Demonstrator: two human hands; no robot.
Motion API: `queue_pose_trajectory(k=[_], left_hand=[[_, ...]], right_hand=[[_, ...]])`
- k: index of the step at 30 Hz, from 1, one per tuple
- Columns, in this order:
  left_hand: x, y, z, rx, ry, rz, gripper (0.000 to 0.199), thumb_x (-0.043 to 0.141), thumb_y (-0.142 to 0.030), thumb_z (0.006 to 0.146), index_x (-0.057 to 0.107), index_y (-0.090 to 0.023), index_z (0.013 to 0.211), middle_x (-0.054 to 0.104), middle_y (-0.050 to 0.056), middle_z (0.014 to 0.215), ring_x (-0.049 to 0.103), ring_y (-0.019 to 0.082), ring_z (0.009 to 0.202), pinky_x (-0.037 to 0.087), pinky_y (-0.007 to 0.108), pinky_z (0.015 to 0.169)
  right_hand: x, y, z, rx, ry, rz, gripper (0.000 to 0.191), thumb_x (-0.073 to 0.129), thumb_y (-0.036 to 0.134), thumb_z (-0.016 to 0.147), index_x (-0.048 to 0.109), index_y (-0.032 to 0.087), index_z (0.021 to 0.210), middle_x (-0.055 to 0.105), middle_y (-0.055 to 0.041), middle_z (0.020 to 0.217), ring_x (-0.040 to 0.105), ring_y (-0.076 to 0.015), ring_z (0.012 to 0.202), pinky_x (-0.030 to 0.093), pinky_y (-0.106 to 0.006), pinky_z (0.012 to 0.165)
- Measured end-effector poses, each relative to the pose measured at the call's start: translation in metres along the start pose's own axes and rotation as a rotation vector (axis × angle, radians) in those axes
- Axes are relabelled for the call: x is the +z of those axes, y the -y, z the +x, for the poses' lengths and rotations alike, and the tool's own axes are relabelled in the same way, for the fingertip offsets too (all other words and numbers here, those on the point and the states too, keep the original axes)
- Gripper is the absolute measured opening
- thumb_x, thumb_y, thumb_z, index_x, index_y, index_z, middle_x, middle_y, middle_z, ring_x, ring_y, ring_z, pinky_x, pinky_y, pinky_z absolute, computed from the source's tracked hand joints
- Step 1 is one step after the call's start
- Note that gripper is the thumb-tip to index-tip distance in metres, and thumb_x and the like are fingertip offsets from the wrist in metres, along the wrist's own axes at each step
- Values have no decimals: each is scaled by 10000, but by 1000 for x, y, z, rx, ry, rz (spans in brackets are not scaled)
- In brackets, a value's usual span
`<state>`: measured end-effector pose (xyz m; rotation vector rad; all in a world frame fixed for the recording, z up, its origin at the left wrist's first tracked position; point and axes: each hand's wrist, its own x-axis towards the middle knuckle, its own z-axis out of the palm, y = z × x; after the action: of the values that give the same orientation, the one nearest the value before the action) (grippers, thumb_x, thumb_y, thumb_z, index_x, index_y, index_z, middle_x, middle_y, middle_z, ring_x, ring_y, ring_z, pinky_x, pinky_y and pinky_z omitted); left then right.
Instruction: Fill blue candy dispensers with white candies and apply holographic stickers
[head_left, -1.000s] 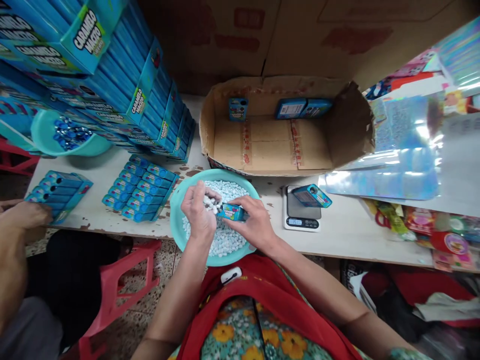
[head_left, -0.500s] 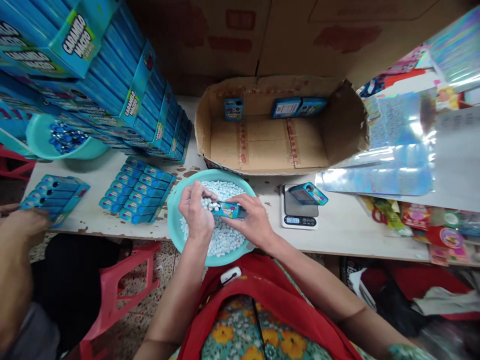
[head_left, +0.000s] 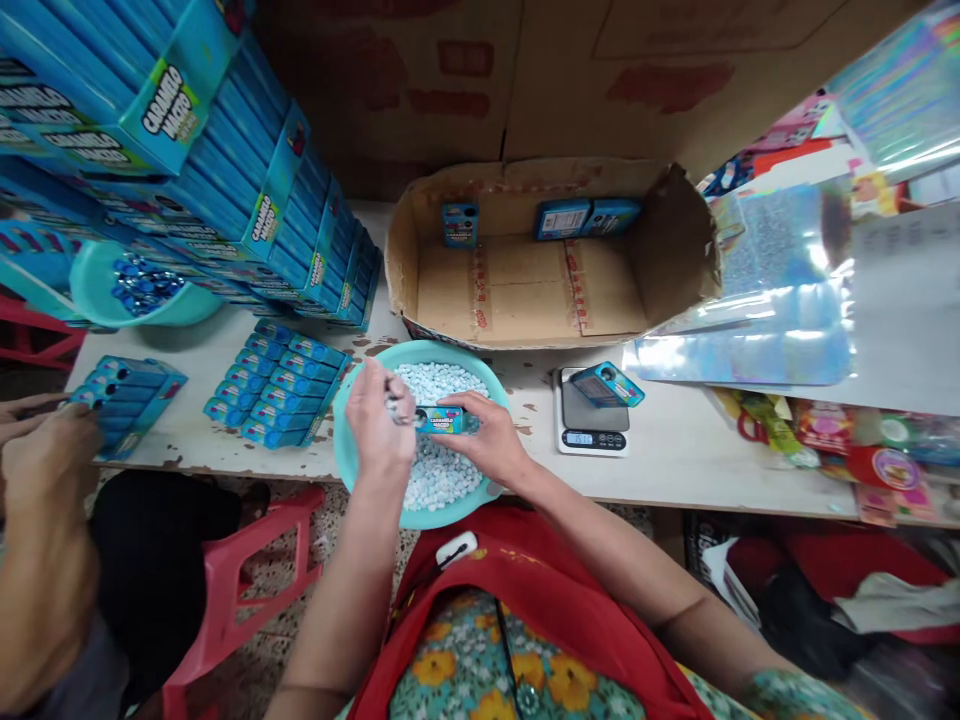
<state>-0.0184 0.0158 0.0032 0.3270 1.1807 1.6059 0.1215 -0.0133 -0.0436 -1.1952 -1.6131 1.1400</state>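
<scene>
My right hand (head_left: 491, 440) holds a small blue candy box (head_left: 442, 420) level over a turquoise basin (head_left: 347, 455) full of small pale candies (head_left: 442, 487). Its fingers are closed around the box's right end. My left hand (head_left: 381, 420), blurred by motion, is just left of the box's open end. Its fingers are curled, with a few candies showing between them. Another blue box (head_left: 604, 384) lies tilted on a digital scale (head_left: 592, 440) to the right. The scale's display is lit.
A cut-down cardboard box (head_left: 525, 300) behind the basin holds several blue boxes. Grouped blue boxes (head_left: 277, 385) stand at left, below a tall stack of filled trays (head_left: 247, 200). Further left are a co-worker's hands (head_left: 45, 440). Shiny printed sheets (head_left: 780, 340) lie at right.
My left hand has drawn slightly left, away from the box's mouth, and fewer candies show in it. My right hand still holds the box, now more level. The co-worker's hands have shifted at the left.
</scene>
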Motion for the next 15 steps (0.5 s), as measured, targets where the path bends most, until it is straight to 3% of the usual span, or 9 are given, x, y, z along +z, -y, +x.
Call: queue_pose_trajectory(k=[4, 6, 9, 12, 15], left_hand=[[-28, 0, 20, -86, -62, -16, 350, 659, -452, 763, 462, -173, 686, 534, -29, 638, 501, 54, 477, 396, 155, 424], [-47, 19, 28, -277, -112, 140, 300, 670, -383, 753, 468, -171, 689, 543, -24, 647, 532, 69, 504, 422, 165, 448], [-66, 53, 28, -623, 7, 411, 234, 711, -280, 695, 513, -163, 737, 533, -27, 623, 458, 53, 436, 331, 150, 381], [-66, 71, 20, -666, 136, 531, 258, 758, -256, 643, 572, -143, 781, 580, 6, 689, 502, 72, 503, 357, 157, 411], [-44, 69, 14, -640, 280, 639, 283, 781, -269, 630, 627, -115, 810, 589, 20, 687, 476, 66, 498, 332, 155, 401]], right_hand=[[-18, 0, -15, 62, -1, 128, 390, 805, 357, 653, 672, 220, 994, 680, -34, 979, 628, -191, 945, 478, -331, 882], [-31, -2, -28, 91, -7, 132, 395, 809, 370, 641, 678, 215, 979, 680, -33, 963, 633, -183, 923, 483, -326, 873], [-56, -5, -51, 132, -57, 121, 386, 814, 352, 637, 680, 209, 969, 675, -34, 949, 630, -179, 915, 486, -326, 868], [-86, -8, -80, 199, -150, 126, 370, 807, 323, 645, 674, 212, 971, 668, -31, 947, 629, -183, 907, 495, -324, 845], [-122, -16, -110, 303, -270, 100, 349, 789, 313, 659, 669, 214, 972, 662, -34, 966, 626, -195, 909, 497, -338, 838]])
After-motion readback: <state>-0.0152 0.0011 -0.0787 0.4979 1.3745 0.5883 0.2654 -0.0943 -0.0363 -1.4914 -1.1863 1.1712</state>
